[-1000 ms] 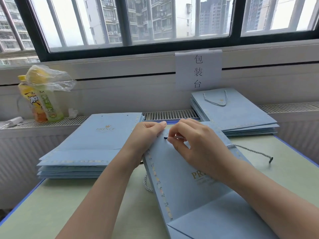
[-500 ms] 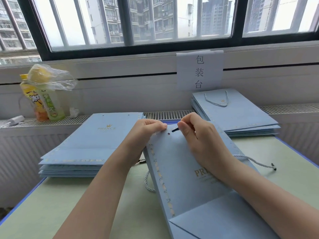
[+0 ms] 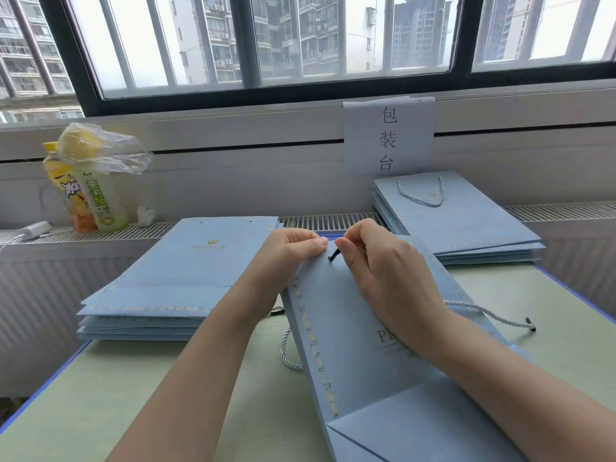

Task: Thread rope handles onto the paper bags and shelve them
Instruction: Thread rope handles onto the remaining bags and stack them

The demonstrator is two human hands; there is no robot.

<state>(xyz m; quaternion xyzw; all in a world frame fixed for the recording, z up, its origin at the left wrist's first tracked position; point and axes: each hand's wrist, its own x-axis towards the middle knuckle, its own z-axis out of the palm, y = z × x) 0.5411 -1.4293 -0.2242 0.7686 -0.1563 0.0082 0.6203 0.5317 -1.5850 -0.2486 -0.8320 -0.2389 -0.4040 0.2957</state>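
Pale daylight is coming through a wide dark-framed window [image 3: 300,38] with white bars, tower blocks showing beyond. A white sill [image 3: 233,128] is running above a slatted radiator cover [image 3: 333,221], behind a green, blue-edged table [image 3: 100,395].

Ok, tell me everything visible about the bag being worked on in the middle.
The bag is pale blue paper, folded flat, lying tilted on the green table with its mouth toward the window. It bears gold PRINCE lettering, partly hidden by the right forearm, and a gold patterned strip along its left edge. The left hand holds its top edge; the right hand pinches a dark rope tip at a hole. White rope trails off to the right, and a loop shows under the left side.
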